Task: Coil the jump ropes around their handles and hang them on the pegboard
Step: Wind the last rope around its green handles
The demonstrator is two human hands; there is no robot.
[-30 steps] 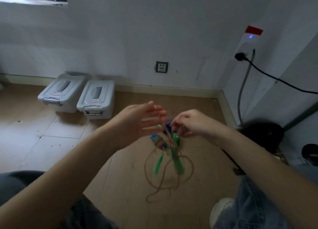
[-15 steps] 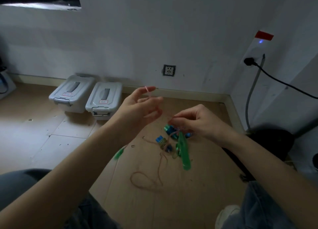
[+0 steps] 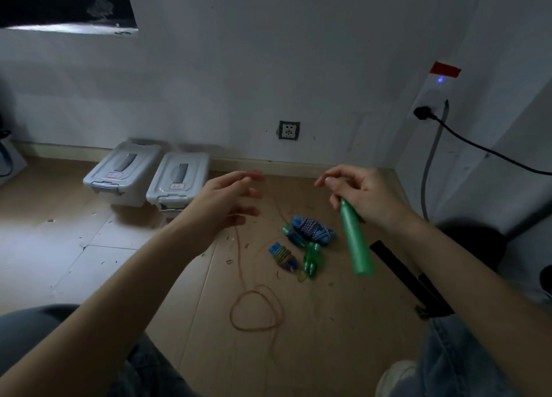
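The jump ropes lie on the wooden floor (image 3: 89, 262) in front of you, and one is in your hands. Largest first: two grey lidded bins (image 3: 149, 178) stand side by side against the wall, both with lids shut, so you cannot tell what is in them, and nothing of the task rests on them. No pegboard shows in this view, so hanging looks wholly undone.

Your right hand (image 3: 363, 195) grips the top end of a green handle (image 3: 355, 241), fingers curled round it, and the handle hangs tilted down and to your right. Your left hand (image 3: 230, 199) is spread, fingers loose and apart; a thin brown rope (image 3: 257, 310) runs up toward it from a loose loop on the floor, but the pictures are too blurred to say whether the fingers touch the cord. This rope is uncoiled, and I judge it the one you are working on: winding it round the green handle is still ahead.

Between your hands, on the floor, lies a small heap of bundles. A blue and white rope bundle (image 3: 313, 229) looks already coiled. Just beside it a blue-handled bundle (image 3: 282, 256) wrapped in brownish cord looks done too. A pair of green handles (image 3: 310, 260) lies touching that heap; how its cord is wound is too small to tell.

So by my reading, about two ropes are coiled, one is open, and none is hung.
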